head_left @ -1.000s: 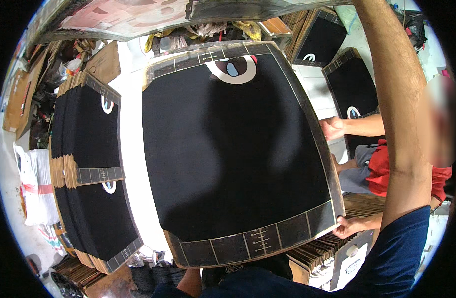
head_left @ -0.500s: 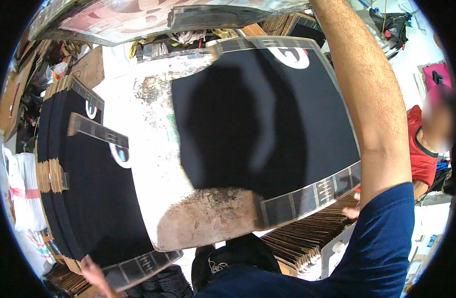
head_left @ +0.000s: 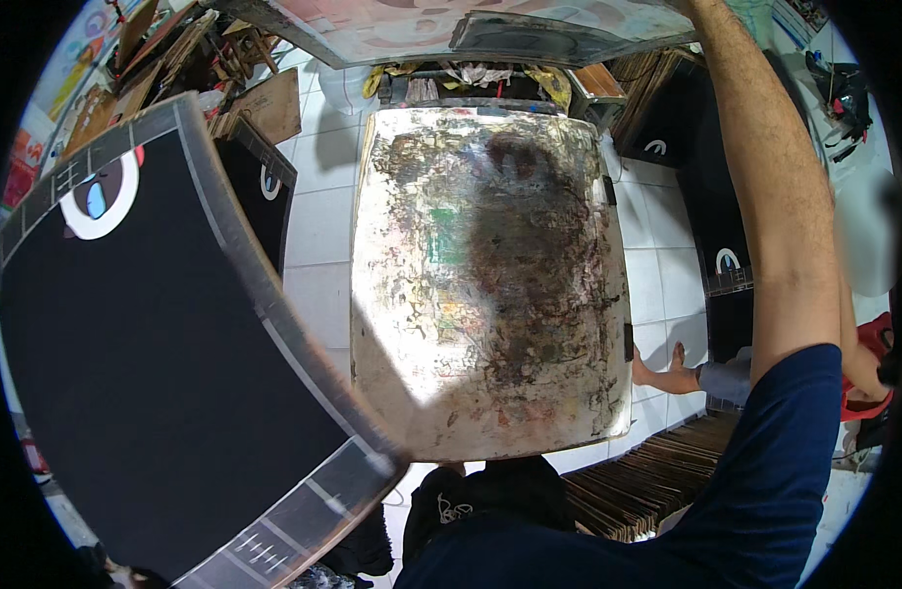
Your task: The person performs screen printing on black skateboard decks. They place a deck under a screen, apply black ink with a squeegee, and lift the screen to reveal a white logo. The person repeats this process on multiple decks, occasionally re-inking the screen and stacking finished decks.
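The left hand [head_left: 125, 573] seems to show only as a small dim patch at the lower-left rim of a large board [head_left: 157, 324]; whether its fingers pinch the board or lie spread cannot be told. The right hand is out of view past the upper edge, so its state cannot be told either; the right forearm [head_left: 785, 196] runs up to the corner of a framed screen [head_left: 392, 34] at the far end of the bench [head_left: 530, 393].

The board, faced with black cloth and bearing a printed eye [head_left: 103, 201] near its far edge, is tilted to the left of the paint-stained bench, its near-right corner beside the bench's near-left corner. The step in hand looks like handling the board clear of the bench; the next move would call for steady support at the rim, off the cloth.

Beyond it, another black-faced board [head_left: 260, 187] is partly hidden. To the right are a co-worker's foot [head_left: 662, 378], more black-faced boards [head_left: 731, 221] and a dense row of thin boards [head_left: 657, 471].
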`<state>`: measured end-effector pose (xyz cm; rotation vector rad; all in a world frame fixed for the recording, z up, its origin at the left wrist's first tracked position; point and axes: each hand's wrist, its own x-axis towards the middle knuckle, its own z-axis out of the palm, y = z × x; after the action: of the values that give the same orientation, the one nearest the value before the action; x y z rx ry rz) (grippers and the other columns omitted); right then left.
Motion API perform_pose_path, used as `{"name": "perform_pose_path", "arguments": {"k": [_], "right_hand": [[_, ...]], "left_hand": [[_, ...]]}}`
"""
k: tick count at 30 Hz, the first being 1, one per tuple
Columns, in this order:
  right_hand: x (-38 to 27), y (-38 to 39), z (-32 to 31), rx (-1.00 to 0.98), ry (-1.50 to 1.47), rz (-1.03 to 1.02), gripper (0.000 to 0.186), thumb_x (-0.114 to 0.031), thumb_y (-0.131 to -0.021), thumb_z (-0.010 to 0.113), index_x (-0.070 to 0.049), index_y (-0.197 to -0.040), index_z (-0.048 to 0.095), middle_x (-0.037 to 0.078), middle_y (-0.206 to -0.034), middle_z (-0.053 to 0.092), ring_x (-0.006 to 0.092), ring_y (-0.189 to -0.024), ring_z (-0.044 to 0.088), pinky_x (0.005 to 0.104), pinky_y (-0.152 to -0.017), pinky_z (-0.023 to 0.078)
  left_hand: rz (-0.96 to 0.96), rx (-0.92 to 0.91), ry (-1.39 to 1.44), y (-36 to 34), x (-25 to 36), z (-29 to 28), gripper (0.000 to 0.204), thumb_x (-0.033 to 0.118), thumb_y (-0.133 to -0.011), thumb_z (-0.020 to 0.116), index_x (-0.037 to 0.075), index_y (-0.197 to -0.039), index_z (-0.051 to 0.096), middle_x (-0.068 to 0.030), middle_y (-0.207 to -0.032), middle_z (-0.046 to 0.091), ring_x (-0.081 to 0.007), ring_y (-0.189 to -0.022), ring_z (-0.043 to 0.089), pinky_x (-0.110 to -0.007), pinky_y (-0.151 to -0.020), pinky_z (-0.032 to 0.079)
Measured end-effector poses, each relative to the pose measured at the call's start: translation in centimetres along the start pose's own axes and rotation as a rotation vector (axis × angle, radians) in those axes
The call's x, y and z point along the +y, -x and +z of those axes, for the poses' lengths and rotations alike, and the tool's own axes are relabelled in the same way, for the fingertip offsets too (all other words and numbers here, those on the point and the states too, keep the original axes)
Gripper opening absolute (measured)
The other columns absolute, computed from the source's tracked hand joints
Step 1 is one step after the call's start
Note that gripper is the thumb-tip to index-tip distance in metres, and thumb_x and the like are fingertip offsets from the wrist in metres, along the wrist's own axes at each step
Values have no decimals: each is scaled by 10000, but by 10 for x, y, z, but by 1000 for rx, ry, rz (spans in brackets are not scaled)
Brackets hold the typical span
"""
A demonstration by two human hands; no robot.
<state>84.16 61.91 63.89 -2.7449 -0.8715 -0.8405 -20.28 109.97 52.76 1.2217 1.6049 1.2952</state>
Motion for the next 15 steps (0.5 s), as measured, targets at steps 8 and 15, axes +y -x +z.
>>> {"name": "perform_pose_path", "arguments": {"k": [8,15], "right_hand": [[-21,20,-15,-18,36,107,497,-451,-929,520,-22,-998,761,244,-1129,725,419,-1067,685,492,-933,517],[-25,24,-13,-14,-99,232,565,-487,-910,529,24,-982,758,288,-1110,719,433,-1049,697,498,-923,519]], "left_hand": [[-102,-351,-149,179,-182,193,379,360,-1023,688,82,-767,671,44,-774,603,-78,-695,502,-265,-638,405],[-58,-849,-368,267,-247,318,402,202,-868,866,97,-637,555,80,-665,506,-67,-639,410,-275,-575,317]]}}
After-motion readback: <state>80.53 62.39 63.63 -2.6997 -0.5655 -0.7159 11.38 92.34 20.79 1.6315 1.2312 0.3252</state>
